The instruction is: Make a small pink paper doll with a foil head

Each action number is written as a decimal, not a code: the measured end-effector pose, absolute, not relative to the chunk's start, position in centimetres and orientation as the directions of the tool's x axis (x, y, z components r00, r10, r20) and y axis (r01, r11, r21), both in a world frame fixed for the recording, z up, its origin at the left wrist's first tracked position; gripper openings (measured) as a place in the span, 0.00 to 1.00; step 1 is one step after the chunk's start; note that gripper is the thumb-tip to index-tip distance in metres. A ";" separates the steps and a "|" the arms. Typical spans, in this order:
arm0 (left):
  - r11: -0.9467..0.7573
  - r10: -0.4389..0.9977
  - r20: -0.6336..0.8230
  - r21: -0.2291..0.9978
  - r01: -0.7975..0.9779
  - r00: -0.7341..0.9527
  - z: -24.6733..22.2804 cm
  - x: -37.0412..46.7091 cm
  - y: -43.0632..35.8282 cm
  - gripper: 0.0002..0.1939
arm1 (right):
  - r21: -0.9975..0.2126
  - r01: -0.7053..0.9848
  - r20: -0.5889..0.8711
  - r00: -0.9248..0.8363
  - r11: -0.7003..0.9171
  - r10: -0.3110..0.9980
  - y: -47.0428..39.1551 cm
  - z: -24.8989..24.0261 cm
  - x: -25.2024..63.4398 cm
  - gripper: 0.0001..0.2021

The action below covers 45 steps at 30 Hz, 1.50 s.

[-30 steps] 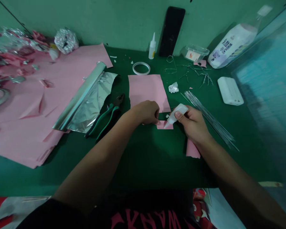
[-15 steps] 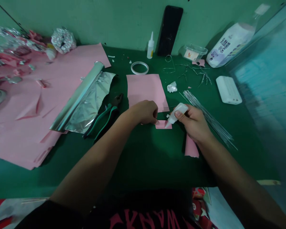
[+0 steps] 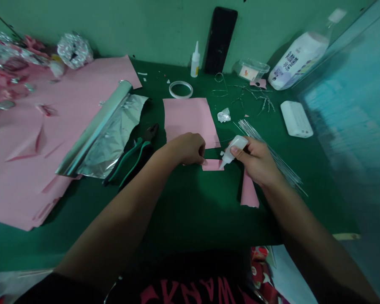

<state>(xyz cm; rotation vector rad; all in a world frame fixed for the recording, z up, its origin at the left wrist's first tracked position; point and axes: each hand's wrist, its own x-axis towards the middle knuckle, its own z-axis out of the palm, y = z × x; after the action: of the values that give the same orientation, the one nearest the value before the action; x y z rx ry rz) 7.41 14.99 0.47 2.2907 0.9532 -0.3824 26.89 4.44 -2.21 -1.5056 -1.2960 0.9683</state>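
My right hand [image 3: 260,162] is closed around a white glue bottle [image 3: 237,145], held tilted with its nozzle down. The nozzle tip is at the right end of a small pink paper strip [image 3: 213,165] lying on the green table. At the strip's left end, the closed fingers of my left hand [image 3: 191,147] hold its edge down. Behind the hands lies a larger pink sheet [image 3: 188,118]. A rolled pink paper piece [image 3: 249,192] rests below my right hand, partly hidden by it.
Pliers [image 3: 136,154], a foil roll [image 3: 95,128] and stacked pink sheets [image 3: 25,169] lie left. Thin wires [image 3: 272,156] and a white box-shaped device [image 3: 296,119] are right. Behind stand a tape ring [image 3: 181,89], a second glue bottle [image 3: 195,63], a phone [image 3: 221,40] and a drink bottle [image 3: 299,59].
The view has turned slightly right, so the whole scene sits further left. Both hands keep nearly the same place on the strip, with the nozzle still at its right end.
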 end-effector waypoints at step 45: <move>-0.475 0.522 -0.513 0.488 0.732 0.681 1.0 7.1 14.9 0.15 | -0.934 -0.286 0.026 0.542 0.214 0.840 7.1 -2.5 33.1 0.14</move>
<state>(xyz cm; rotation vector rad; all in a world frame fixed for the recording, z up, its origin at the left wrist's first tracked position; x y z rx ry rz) 7.14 14.93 0.97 2.1871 0.9584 -0.3836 33.10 7.09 -2.47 -1.0871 -0.6190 0.8539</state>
